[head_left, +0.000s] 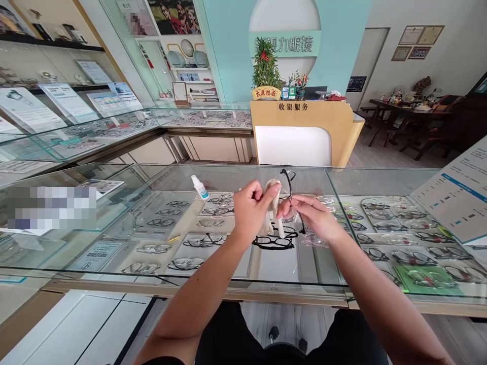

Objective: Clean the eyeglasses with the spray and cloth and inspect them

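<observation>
Above the glass counter, my left hand (251,210) is closed on a pale cloth (272,203), part of which hangs below the fingers. My right hand (314,215) pinches a pair of black-framed glasses (288,183) just right of the cloth. One end of the frame points up and another dark part shows below my right fingers. The cloth and fingers hide the middle of the glasses. A small white spray bottle (200,187) with a blue label stands on the counter to the left of my hands.
Under the glass counter (224,284) lie several rows of glasses. Papers (49,208) rest at the left, and a tilted printed sign (456,187) stands at the right. Beyond are a wooden cashier desk (304,114) with plants, more display cases, and a dark table at the back right.
</observation>
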Demonstrator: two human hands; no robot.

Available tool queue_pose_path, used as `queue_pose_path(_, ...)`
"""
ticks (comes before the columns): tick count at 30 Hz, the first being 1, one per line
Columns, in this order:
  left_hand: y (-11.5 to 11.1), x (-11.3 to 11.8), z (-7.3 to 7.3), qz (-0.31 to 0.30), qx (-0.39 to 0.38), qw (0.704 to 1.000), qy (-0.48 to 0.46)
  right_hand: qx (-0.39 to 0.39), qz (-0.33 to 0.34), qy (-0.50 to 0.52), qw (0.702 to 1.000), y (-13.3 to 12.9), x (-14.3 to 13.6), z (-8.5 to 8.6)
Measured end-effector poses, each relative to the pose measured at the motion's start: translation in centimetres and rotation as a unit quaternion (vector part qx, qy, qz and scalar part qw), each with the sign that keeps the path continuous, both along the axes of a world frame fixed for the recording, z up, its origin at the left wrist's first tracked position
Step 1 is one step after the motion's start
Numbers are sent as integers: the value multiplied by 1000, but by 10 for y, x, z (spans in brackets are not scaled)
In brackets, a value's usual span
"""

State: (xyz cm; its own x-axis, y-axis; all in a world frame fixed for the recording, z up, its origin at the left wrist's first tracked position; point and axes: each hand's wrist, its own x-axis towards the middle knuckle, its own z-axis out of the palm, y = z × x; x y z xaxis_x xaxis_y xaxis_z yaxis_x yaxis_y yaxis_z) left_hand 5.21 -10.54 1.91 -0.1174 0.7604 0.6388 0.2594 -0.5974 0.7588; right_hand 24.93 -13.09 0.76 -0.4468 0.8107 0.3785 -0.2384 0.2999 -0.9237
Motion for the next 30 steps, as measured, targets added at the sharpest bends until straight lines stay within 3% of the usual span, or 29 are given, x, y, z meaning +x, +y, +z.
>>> queue_pose_path(8, -9, -4, 2, 81, 53, 984, 147, -4, -23, -23, 999, -2, -4, 5)
queue_pose_path(12, -11, -5, 4, 67, 33, 986, 151, -3, -28, -33, 999, -3, -4, 5)
queue_pose_path(15, -11, -5, 7, 6, -13, 993, 114, 2, -26, -35, 999, -4, -3, 5)
queue_pose_path(18, -6, -3, 9, -92, -44, 994, 36, 6, -15, -22, 1000, -5, -3, 5)
queue_pose_path(24, 2, 3, 1, -267, -86, 952, -126, 11, -11, -9, 1000, -3, -6, 3)
queue_pose_path(30, 4, 8, -3, -318, -126, 922, -181, 16, -20, -5, 1000, 1, -7, -1)
